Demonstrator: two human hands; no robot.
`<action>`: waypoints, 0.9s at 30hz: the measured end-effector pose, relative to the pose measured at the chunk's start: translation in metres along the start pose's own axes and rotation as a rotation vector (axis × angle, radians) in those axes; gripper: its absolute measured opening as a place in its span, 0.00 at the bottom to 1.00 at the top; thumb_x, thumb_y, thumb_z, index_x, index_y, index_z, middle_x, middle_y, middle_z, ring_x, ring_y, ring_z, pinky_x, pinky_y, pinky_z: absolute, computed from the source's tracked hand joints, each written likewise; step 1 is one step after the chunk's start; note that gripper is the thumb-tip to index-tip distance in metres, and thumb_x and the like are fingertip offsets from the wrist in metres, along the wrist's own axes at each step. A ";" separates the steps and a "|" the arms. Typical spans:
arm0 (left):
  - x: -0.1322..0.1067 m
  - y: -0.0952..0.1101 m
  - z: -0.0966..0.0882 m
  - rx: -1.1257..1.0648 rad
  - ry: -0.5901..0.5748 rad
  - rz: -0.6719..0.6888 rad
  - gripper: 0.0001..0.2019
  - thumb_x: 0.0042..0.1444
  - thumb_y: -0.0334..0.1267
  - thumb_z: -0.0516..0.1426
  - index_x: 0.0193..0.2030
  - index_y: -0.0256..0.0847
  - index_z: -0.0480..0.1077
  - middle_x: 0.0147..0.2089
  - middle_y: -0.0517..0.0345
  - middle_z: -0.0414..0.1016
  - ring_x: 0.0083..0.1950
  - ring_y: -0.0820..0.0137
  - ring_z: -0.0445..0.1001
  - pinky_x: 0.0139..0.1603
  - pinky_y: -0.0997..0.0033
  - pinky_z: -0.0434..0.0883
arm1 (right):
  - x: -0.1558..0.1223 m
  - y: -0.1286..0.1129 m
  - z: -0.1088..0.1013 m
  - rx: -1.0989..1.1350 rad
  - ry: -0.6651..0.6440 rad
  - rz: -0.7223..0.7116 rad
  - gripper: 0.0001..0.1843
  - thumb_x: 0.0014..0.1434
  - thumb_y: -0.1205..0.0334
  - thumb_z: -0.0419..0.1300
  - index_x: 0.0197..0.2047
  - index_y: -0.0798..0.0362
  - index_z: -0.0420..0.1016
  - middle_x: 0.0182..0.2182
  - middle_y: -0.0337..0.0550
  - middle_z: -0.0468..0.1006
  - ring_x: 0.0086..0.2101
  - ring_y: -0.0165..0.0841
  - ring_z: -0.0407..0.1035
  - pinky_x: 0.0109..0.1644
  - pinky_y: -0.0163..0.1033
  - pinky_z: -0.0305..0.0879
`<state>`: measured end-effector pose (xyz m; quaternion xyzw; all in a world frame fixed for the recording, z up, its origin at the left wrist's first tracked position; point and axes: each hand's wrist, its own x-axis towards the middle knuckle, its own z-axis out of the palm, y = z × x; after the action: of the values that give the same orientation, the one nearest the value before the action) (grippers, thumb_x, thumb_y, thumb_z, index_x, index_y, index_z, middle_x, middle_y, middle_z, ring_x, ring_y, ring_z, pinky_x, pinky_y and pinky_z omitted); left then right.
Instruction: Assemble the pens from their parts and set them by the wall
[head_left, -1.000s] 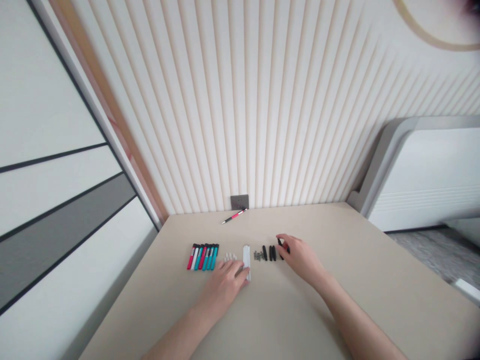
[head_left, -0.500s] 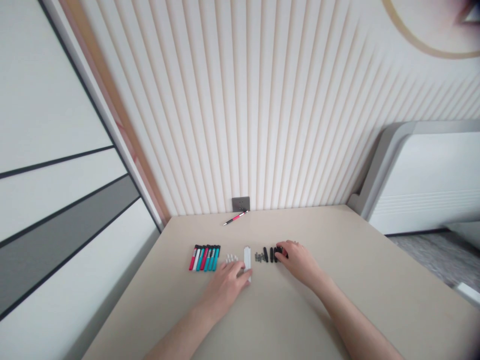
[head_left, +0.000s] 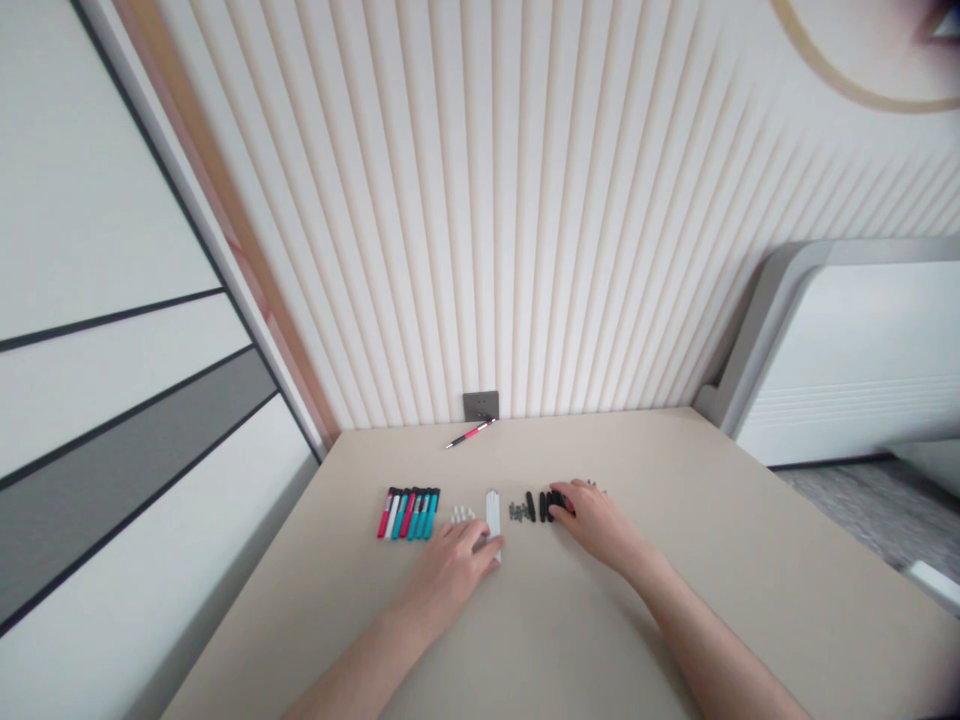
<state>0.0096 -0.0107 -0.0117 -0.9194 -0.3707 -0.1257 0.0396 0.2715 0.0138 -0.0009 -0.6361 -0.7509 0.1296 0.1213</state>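
Observation:
My left hand (head_left: pixel 452 562) rests low on the table with its fingers apart, touching the near part of a bundle of thin white sticks (head_left: pixel 493 508). Just beyond its fingertips stand several small white pieces (head_left: pixel 463 513). My right hand (head_left: pixel 592 517) curves over the right end of a row of short black pen parts (head_left: pixel 542 506). Its thumb and index finger lie around the last black parts, some of which are hidden beneath the hand. Between the two hands is a small heap of grey metal springs (head_left: pixel 518 512).
Pen barrels (head_left: pixel 409 514) in red, white and teal lie in a row on the left. A red and black pen (head_left: pixel 470 433) lies at the back, near a dark wall socket (head_left: pixel 481 405). The table (head_left: pixel 555 640) meets a ribbed wall (head_left: pixel 465 200).
The view has shifted very slightly. Both hands stay in nearly the same places, and the rows of parts look the same.

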 end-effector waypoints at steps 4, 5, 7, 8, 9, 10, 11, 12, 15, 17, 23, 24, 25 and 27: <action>0.000 0.001 -0.001 0.014 -0.009 -0.003 0.12 0.59 0.33 0.60 0.51 0.44 0.70 0.45 0.57 0.72 0.45 0.64 0.71 0.46 0.64 0.65 | 0.001 0.001 0.002 0.040 0.037 0.005 0.14 0.61 0.60 0.56 0.50 0.50 0.73 0.40 0.44 0.77 0.38 0.36 0.71 0.40 0.36 0.57; 0.000 0.001 -0.001 0.020 -0.014 -0.005 0.13 0.59 0.33 0.60 0.51 0.44 0.70 0.45 0.57 0.72 0.45 0.64 0.71 0.46 0.64 0.65 | 0.001 0.001 0.003 0.050 0.045 0.009 0.14 0.60 0.61 0.57 0.49 0.50 0.73 0.39 0.44 0.77 0.37 0.35 0.71 0.40 0.36 0.57; 0.000 0.001 -0.001 0.027 -0.022 -0.007 0.13 0.59 0.32 0.60 0.51 0.44 0.70 0.45 0.57 0.72 0.45 0.64 0.71 0.46 0.63 0.65 | 0.001 0.001 0.003 0.071 0.060 0.016 0.14 0.59 0.62 0.58 0.48 0.50 0.73 0.37 0.42 0.77 0.36 0.34 0.70 0.39 0.35 0.57; 0.000 0.001 -0.001 0.029 -0.023 -0.008 0.13 0.59 0.32 0.60 0.51 0.44 0.70 0.45 0.57 0.72 0.45 0.64 0.71 0.46 0.63 0.65 | 0.001 0.001 0.003 0.084 0.066 0.019 0.13 0.58 0.62 0.58 0.47 0.50 0.73 0.37 0.42 0.77 0.36 0.34 0.70 0.39 0.35 0.57; 0.000 0.001 -0.001 0.029 -0.023 -0.008 0.13 0.59 0.32 0.60 0.51 0.44 0.70 0.45 0.57 0.72 0.45 0.64 0.71 0.46 0.63 0.65 | 0.002 0.000 0.003 0.099 0.071 0.022 0.12 0.58 0.63 0.58 0.46 0.50 0.74 0.36 0.41 0.77 0.35 0.33 0.70 0.38 0.35 0.56; -0.001 0.001 -0.001 0.028 -0.022 -0.007 0.13 0.59 0.32 0.60 0.51 0.44 0.70 0.45 0.57 0.72 0.45 0.64 0.71 0.46 0.63 0.65 | 0.002 0.000 0.003 0.116 0.076 0.024 0.11 0.58 0.63 0.58 0.45 0.50 0.74 0.35 0.41 0.77 0.35 0.33 0.70 0.38 0.35 0.56; -0.001 0.001 -0.001 0.027 -0.022 -0.005 0.13 0.59 0.33 0.60 0.51 0.44 0.70 0.45 0.57 0.72 0.46 0.64 0.71 0.46 0.63 0.65 | 0.002 0.000 0.002 0.135 0.080 0.025 0.09 0.58 0.63 0.58 0.43 0.50 0.74 0.34 0.40 0.77 0.34 0.33 0.70 0.37 0.34 0.56; -0.001 0.001 -0.001 0.025 -0.022 -0.003 0.13 0.60 0.33 0.60 0.51 0.44 0.70 0.45 0.57 0.72 0.46 0.64 0.71 0.46 0.63 0.65 | 0.002 0.000 0.001 0.157 0.083 0.022 0.08 0.58 0.63 0.58 0.42 0.50 0.74 0.33 0.40 0.77 0.34 0.32 0.70 0.36 0.34 0.56; -0.001 0.001 -0.001 0.022 -0.025 0.004 0.13 0.60 0.33 0.60 0.52 0.44 0.70 0.45 0.57 0.72 0.46 0.63 0.71 0.46 0.64 0.65 | 0.002 0.001 -0.003 0.223 0.108 0.013 0.05 0.59 0.61 0.57 0.38 0.50 0.73 0.30 0.38 0.77 0.31 0.32 0.70 0.35 0.34 0.56; -0.001 0.001 -0.001 0.022 -0.021 0.004 0.13 0.60 0.33 0.60 0.52 0.44 0.70 0.45 0.56 0.72 0.45 0.63 0.72 0.45 0.63 0.65 | 0.002 0.002 -0.007 0.250 0.151 0.021 0.05 0.59 0.59 0.56 0.36 0.50 0.72 0.29 0.38 0.77 0.30 0.32 0.69 0.33 0.34 0.56; -0.001 0.000 0.001 0.020 -0.003 0.009 0.13 0.60 0.33 0.59 0.52 0.43 0.70 0.44 0.56 0.73 0.45 0.63 0.72 0.46 0.62 0.65 | 0.000 0.001 -0.014 0.233 0.244 0.022 0.05 0.60 0.59 0.56 0.34 0.49 0.69 0.30 0.37 0.76 0.29 0.32 0.68 0.33 0.34 0.56; -0.001 0.001 0.000 0.024 -0.005 0.008 0.13 0.60 0.33 0.59 0.52 0.43 0.70 0.44 0.56 0.73 0.45 0.63 0.72 0.45 0.62 0.65 | -0.001 0.000 -0.014 0.214 0.236 0.010 0.04 0.60 0.60 0.56 0.34 0.49 0.69 0.30 0.37 0.76 0.29 0.32 0.68 0.33 0.34 0.56; -0.001 0.001 0.000 0.028 -0.007 0.006 0.13 0.60 0.33 0.60 0.52 0.43 0.70 0.44 0.56 0.73 0.45 0.63 0.72 0.45 0.62 0.65 | -0.001 -0.001 -0.013 0.192 0.224 -0.005 0.03 0.60 0.61 0.56 0.34 0.49 0.69 0.31 0.37 0.76 0.30 0.32 0.69 0.34 0.34 0.56; -0.001 0.001 -0.001 0.031 -0.008 0.007 0.13 0.60 0.33 0.59 0.52 0.43 0.70 0.44 0.56 0.73 0.44 0.63 0.72 0.45 0.62 0.65 | -0.003 -0.005 -0.012 0.144 0.194 -0.034 0.02 0.60 0.64 0.56 0.35 0.50 0.70 0.33 0.38 0.76 0.33 0.32 0.69 0.36 0.34 0.56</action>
<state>0.0096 -0.0125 -0.0110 -0.9205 -0.3695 -0.1159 0.0528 0.2716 0.0107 0.0116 -0.6225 -0.7350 0.1192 0.2408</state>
